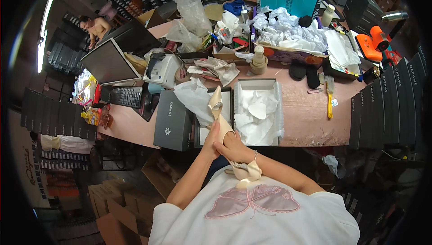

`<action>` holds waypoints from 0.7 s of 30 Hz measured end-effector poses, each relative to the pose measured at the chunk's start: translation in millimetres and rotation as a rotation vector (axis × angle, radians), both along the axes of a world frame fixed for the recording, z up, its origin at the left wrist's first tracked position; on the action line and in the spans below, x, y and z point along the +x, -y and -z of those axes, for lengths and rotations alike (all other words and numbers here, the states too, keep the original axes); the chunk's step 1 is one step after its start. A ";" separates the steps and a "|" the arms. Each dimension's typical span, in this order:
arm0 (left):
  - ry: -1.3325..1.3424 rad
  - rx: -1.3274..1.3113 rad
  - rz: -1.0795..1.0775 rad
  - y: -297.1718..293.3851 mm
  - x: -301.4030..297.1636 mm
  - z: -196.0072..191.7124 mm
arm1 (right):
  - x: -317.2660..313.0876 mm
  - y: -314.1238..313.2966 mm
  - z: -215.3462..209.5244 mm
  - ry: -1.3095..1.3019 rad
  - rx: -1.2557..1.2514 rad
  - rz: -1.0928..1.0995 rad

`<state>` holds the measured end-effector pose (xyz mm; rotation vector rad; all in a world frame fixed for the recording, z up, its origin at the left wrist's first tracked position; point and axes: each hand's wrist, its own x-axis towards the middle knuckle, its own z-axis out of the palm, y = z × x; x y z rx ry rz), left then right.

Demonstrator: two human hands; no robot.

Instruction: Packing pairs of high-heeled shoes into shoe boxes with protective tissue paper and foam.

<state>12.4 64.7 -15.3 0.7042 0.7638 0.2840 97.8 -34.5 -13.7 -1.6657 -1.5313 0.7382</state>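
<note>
My left hand and my right hand both grip a beige satin high-heeled shoe in front of my chest. Its toe points away from me, over the near edge of the pink table. A ribbon bow with pearls hangs from the shoe's heel end below my right wrist. Just beyond the shoe lies an open shoe box lined with white tissue paper. To the left of it stand a second open box with tissue and a dark grey box lid.
A monitor, keyboard and small printer stand at the left. Crumpled tissue paper, a tape roll, a yellow brush and dark shoe box stacks fill the back and right. Another person sits far left.
</note>
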 end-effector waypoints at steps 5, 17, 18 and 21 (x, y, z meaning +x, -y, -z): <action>-0.094 0.221 0.069 -5.9 10.3 -25.4 | 11.3 -7.1 0.3 -0.122 -0.152 -0.128; -0.101 0.093 0.027 -9.4 4.1 -12.7 | 2.5 -6.3 -9.8 -0.091 -0.205 -0.166; -0.068 0.099 0.068 -12.3 3.7 -11.7 | 0.7 5.4 -17.3 -0.106 -0.060 -0.153; 0.007 0.112 0.144 -13.2 4.6 -8.8 | 2.7 43.3 -22.1 -0.215 -0.061 -0.388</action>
